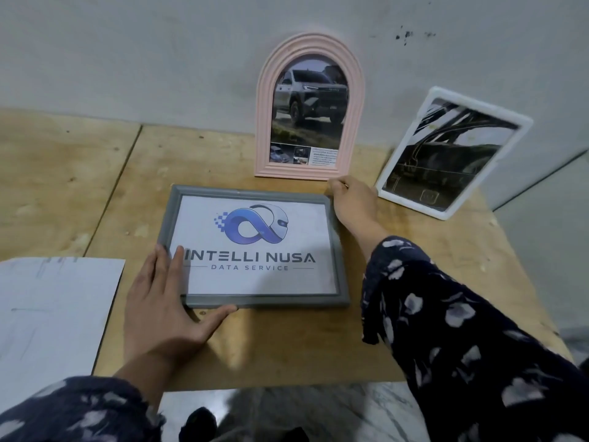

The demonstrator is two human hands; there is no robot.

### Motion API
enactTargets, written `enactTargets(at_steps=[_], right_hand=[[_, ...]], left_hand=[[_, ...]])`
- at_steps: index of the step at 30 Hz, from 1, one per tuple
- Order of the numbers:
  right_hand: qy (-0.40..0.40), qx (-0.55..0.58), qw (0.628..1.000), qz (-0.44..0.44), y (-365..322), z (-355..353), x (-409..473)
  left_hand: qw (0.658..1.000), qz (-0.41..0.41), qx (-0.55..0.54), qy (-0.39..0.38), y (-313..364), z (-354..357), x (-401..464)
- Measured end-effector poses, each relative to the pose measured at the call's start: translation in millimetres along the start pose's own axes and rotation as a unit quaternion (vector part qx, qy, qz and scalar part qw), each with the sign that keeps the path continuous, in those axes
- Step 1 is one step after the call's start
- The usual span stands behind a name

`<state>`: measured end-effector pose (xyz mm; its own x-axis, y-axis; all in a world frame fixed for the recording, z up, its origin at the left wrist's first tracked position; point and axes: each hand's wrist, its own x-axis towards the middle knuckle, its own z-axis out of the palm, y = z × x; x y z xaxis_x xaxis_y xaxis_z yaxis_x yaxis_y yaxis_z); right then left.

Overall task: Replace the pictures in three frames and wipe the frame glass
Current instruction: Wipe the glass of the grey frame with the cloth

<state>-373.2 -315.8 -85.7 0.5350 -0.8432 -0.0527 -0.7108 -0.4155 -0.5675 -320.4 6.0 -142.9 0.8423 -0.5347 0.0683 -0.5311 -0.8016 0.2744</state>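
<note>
The grey frame (253,247) lies flat on the table (287,352), glass up, its long side running left to right across me. My left hand (165,301) sits at its near-left corner, fingers (177,260) spread flat over the rim and glass, thumb along the near edge. My right hand (352,202) curls over the far-right corner, fingers hidden behind it, so how tightly it holds I cannot tell. I have it by opposite corners, so I judge it ready to lift or flip. The pink arched frame (310,106) stands just beyond, the white frame (452,154) leaning to its right.
</note>
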Motion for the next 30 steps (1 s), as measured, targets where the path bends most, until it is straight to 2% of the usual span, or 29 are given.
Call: enactTargets(at_steps=[4,7,10,17,19,22,30], right_hand=[[0.026,-0.001,1.000,0.005,20.2,22.7,1.1],[0.036,-0.040,0.997,-0.054,26.1,26.9,-3.3],[0.014,-0.056,0.992,-0.110,31.5,27.9,-13.3],[0.007,0.017,0.996,-0.091,41.2,20.5,-56.0],[0.024,0.013,0.995,-0.096,46.0,18.0,-77.2],[0.093,-0.024,0.984,-0.149,55.3,20.7,-104.1],[0.099,-0.028,0.991,-0.086,61.1,13.8,-158.2]], left_hand=[[1.000,0.005,-0.005,0.008,-0.5,2.6,-0.2],[1.000,0.006,-0.006,0.013,0.6,2.6,-0.3],[1.000,0.004,0.000,0.011,0.9,2.4,-0.3],[1.000,-0.003,-0.003,0.016,0.1,3.9,0.5],[1.000,-0.003,-0.001,0.015,0.6,3.9,-1.0],[1.000,-0.007,-0.001,0.014,2.2,3.0,-1.9],[1.000,-0.001,-0.012,0.000,3.2,-2.7,-3.1]])
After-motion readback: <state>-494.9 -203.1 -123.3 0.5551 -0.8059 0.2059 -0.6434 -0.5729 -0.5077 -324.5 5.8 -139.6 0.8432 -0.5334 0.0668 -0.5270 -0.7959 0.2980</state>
